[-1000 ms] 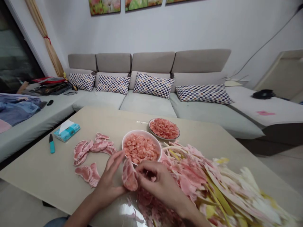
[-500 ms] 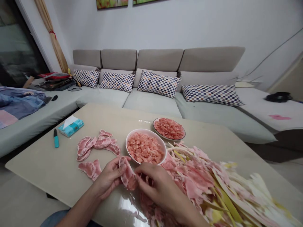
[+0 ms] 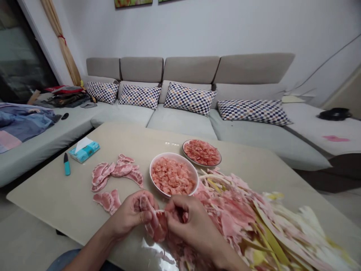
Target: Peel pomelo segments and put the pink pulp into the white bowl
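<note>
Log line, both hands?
left hand: holding pink segment | right hand: pinching segment's edge | white bowl: pink pulp inside | peelings: right of bowl

Checkered cushions (image 3: 190, 99) along the sofa (image 3: 188, 70) at twelve o'clock — tan curtain (image 3: 53, 20) at ten, tissue pack (image 3: 87, 151) at nine.
</note>
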Demonstrator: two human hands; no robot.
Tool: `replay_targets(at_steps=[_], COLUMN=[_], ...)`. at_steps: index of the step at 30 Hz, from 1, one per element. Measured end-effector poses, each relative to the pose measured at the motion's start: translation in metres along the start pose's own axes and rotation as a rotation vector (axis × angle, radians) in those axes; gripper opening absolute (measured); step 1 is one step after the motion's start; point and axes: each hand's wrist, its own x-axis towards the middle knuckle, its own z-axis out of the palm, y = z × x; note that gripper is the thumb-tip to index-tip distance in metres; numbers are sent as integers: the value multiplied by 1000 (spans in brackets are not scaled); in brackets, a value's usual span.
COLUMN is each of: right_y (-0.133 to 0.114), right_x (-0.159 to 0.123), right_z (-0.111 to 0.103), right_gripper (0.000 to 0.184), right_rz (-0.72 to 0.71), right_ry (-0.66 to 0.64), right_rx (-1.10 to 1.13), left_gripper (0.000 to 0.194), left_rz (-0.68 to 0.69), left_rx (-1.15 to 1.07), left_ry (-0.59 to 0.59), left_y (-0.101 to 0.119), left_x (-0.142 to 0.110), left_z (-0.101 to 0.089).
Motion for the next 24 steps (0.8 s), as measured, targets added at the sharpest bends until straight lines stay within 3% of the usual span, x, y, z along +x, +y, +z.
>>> replay_targets(at_steps=[4,7,12,15,20,24], right_y=[3,4,4,5,9,12], right_x=[6,10,10,10,11,12], right_z=[-2,-3,2,6,4,2], right_gripper=[11,10,12,12,11,11], right_rz=[66,62,1,-14,-17,-56], right_ry=[34,-10,-1,16,216,309], right_rx=[141,201,115,108,43,-45], left_gripper=[36,35,58,57,47,51], left_rz=[66,85,-91,-150,-71,-18], left_rx=[-55,-122,-270,-241,-179,-179], left_ry=[25,31,-15,81,228,248], left_y=[-1,-1,-5,-8,-1,6], left_x=[1,2,3,2,0,-2], left_z=[-2,-3,4,9,8,5])
